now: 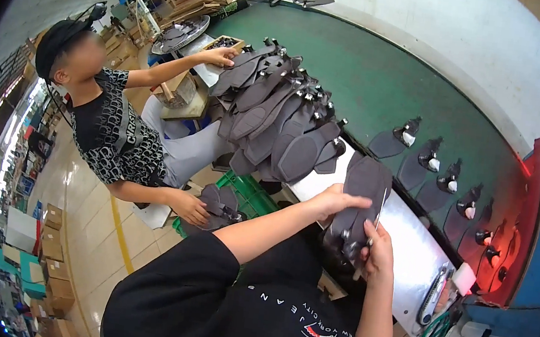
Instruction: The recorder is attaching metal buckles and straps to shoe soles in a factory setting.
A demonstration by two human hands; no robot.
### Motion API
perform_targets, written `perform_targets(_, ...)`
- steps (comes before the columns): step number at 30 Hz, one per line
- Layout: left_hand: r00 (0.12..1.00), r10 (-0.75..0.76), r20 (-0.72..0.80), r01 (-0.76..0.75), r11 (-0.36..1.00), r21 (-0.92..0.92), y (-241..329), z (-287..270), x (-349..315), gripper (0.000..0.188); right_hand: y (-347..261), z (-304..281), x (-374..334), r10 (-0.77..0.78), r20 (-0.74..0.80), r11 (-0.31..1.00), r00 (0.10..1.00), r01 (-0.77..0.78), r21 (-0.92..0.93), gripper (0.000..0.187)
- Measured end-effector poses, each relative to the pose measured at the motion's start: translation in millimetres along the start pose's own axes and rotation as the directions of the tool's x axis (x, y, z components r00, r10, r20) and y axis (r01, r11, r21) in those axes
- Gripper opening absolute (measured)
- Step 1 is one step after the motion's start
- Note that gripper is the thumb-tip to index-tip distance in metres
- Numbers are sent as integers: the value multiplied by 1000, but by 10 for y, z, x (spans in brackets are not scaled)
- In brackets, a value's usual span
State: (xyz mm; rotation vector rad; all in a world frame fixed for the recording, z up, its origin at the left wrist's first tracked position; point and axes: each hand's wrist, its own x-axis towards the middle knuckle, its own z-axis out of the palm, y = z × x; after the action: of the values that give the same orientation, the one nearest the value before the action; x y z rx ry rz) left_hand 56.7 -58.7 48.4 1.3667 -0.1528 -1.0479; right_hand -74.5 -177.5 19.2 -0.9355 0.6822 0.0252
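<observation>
At the left, a co-worker (117,108) had one hand on a heap of dark soles (266,111), whose loose, overlapping lie made us judge the pieces light and bendable. Next to the right came our left hand (334,204), its thumb laid across the dark grey sole (370,174) and its fingers seemingly underneath, so that the sole was pinched by its left edge. We held it above the near edge of the metal bench (423,252), far end pointing away from us.

By our judgement it would handle as a light, foam-like sheet: firm enough to stay flat, soft enough to give under a thumb, dry rather than slippery, and hardly fragile. The broad middle, taken by both edges, looked the best place to hold; the black straps (344,239) at the near end would likely flop and steady nothing. In looks it was long and rounded at the far end, matte, almost charcoal.

On its right side, our right hand (381,249) had its fingers closed around a slim metal tool (381,208), thumb by the sole's right edge; the tool was too thin for us to tell blade from awl. Farther right, strapped soles (409,172) lay spaced along the green belt (342,63).
</observation>
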Motion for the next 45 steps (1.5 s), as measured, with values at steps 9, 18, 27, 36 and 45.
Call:
perform_targets(9, 973, 91, 214, -38, 971, -238, 398, -234, -352, 48, -386, 118, -377, -241, 174, 903, 955, 286, -320, 30)
perform_targets(18, 643, 489, -589, -764, 361, -534, 2076, -1657, 284, 25, -693, -107, -366, -551, -53, 834, 833, 547, -78, 36)
perform_targets(27, 611, 177, -772, -782, 288, -553, 2381, -3606, 1079, 39, -235, -640, -565, -301, -127, 954, 945, 295, -60, 37)
perform_targets(36, 611, 763, -210, -784, 619, -33, 1655, -422, 448, 39, -13, -1229, -824, -873, -130, 172, 470, 47, -984, 39)
perform_targets(45, 748, 661, 54, -186, 130, 974, 608, -215, 2570, 56, -38, -1164, -803, -855, -49, 47, 517, -16, -999, 39)
